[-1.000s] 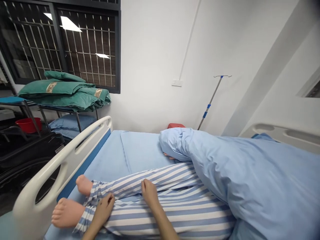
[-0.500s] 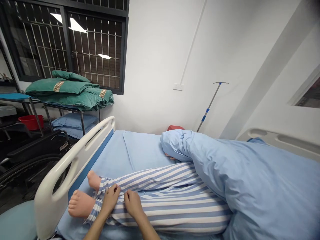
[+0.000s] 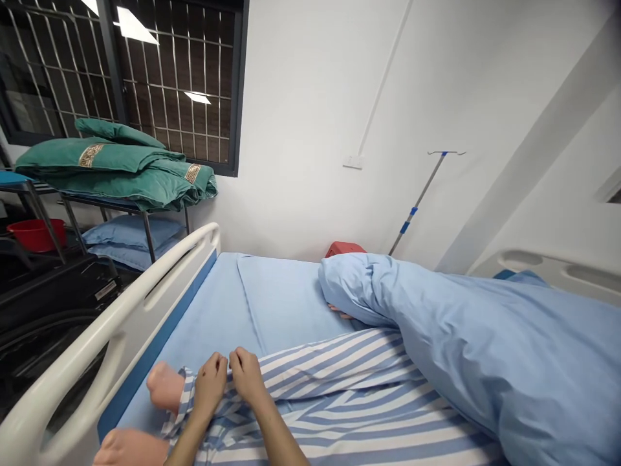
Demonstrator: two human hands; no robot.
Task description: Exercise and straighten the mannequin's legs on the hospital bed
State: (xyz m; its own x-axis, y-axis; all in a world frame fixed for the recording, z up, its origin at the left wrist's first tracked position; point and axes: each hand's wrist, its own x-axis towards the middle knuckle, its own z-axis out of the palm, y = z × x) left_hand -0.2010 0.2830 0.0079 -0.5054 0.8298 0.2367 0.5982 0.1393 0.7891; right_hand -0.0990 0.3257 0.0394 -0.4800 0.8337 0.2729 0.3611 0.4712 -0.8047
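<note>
Pinching striped trousers (image 3: pixel 330 401) — left hand (image 3: pixel 211 385), right hand (image 3: pixel 247 375) — beside two feet (image 3: pixel 165 386).

Blue-and-white striped pajama trousers (image 3: pixel 349 414) lie bunched near the ankles.

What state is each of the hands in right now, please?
Left hand: closed, holding the striped trouser leg.
Right hand: closed, holding the same striped trouser leg.

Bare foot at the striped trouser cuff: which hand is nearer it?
Left. The left hand is just beside the bare foot; the right hand is farther off, beyond the left.
</note>
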